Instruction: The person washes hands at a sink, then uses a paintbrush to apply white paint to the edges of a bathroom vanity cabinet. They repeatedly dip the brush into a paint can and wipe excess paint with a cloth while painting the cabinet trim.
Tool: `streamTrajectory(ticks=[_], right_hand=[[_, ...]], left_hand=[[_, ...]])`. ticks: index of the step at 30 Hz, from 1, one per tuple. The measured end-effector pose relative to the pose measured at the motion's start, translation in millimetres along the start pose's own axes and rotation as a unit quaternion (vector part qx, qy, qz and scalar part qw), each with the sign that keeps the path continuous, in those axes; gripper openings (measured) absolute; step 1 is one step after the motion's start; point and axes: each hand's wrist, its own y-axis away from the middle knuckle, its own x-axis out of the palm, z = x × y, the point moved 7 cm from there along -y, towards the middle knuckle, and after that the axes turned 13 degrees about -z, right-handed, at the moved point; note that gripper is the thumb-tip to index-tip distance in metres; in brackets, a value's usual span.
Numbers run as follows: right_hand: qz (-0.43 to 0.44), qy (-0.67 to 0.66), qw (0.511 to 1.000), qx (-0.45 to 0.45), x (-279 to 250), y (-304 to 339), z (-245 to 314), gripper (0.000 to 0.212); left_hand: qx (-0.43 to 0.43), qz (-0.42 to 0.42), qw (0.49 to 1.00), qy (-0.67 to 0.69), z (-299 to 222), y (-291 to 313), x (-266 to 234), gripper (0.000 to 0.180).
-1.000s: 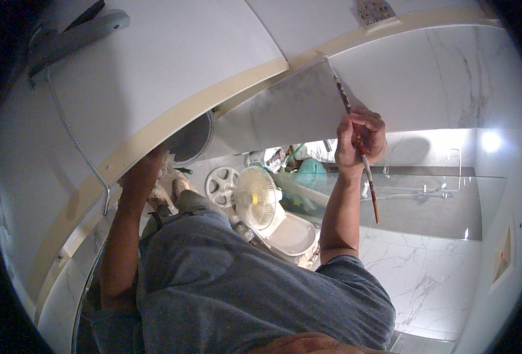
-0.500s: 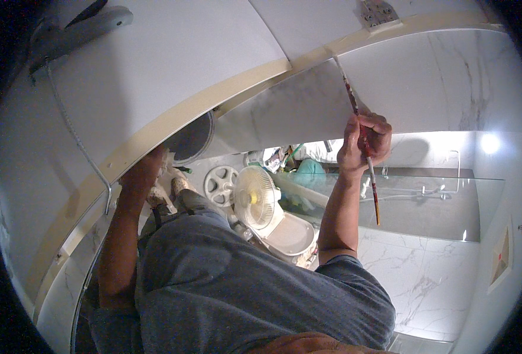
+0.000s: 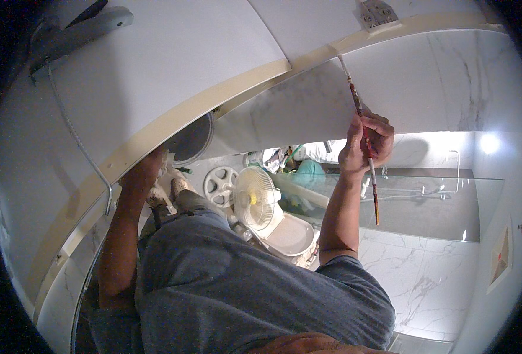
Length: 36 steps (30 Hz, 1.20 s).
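Note:
A thin paintbrush [image 3: 352,89] with a paint-stained handle is pinched between the thumb and fingers of my right hand [image 3: 381,141]. Its tip points up and touches or nearly touches the lower edge of the cream door frame [image 3: 332,53], where the frame meets the marbled wall tile [image 3: 391,82]. Lower left, my left hand [image 3: 146,170] is beside the cream edge of the white door [image 3: 172,65]. Its fingers are dark and partly hidden. Something whitish and crumpled [image 3: 166,159] shows against that hand; whether it is gripped is unclear.
Below stand a white fan [image 3: 255,197] and a white spoked round part [image 3: 221,186]. A glass panel [image 3: 414,200] crosses the right side. A door handle [image 3: 84,35] juts out at upper left, and a metal hinge plate [image 3: 379,13] is fixed above the brush.
The brush tip has shifted slightly right along the frame edge, and my right hand has moved a little right with it. My left hand has hardly moved.

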Motion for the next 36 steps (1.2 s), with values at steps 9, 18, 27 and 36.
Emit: streamTrajectory(ticks=[9,18,27,36], right_hand=[[0.087,0.048,0.994,-0.052,4,3,5,0.015],[0.048,-0.024,0.998,0.018,-6,-3,0,0.016],[-0.004,0.022,0.997,-0.077,-4,-28,16,0.014],[-0.027,0.011,0.994,-0.104,-4,-40,21,0.015]], left_hand=[[0.098,-0.038,0.991,-0.078,0,8,8,0.019],[-0.161,0.052,0.985,0.029,18,7,15,0.069],[-0.109,0.011,0.994,0.011,15,5,10,0.040],[-0.134,-0.012,0.991,-0.004,9,2,-1,0.046]])
